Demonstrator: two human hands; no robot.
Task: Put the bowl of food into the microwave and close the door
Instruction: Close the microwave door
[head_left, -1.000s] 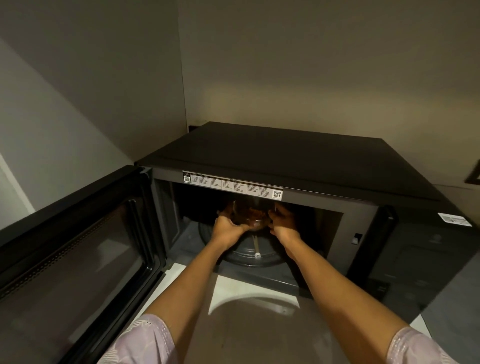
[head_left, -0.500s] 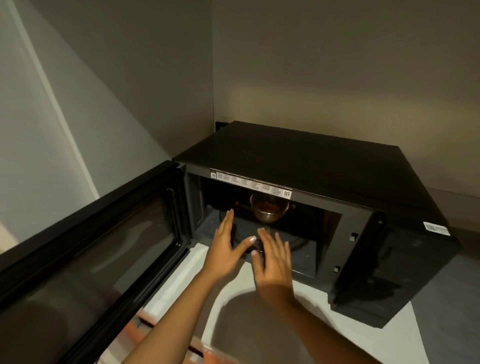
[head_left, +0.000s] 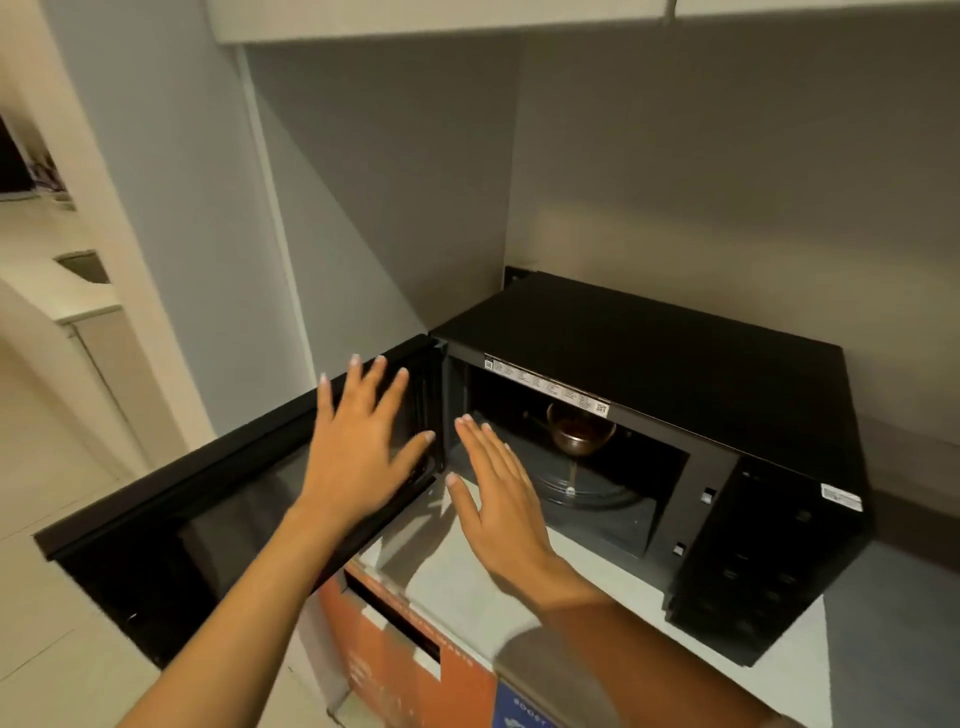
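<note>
A black microwave (head_left: 649, 343) stands in a wall corner with its door (head_left: 171, 525) swung wide open to the left. Inside, a small brownish glass bowl of food (head_left: 579, 434) sits on the glass turntable (head_left: 587, 488) toward the back. My left hand (head_left: 358, 441) is outside the cavity, fingers spread, over the door's inner face near the hinge. Also outside, in front of the opening, my right hand (head_left: 498, 499) is flat with fingers apart. Neither hand holds anything.
The microwave rests on a white-topped box with an orange and blue printed front (head_left: 410, 654). Grey walls close in behind and to the left. A white cabinet underside (head_left: 467, 21) hangs overhead. A pale counter (head_left: 83, 291) lies at far left.
Both hands let go of the bowl, left it on the turntable and drew back out of the cavity. The left hand moved over toward the open door.
</note>
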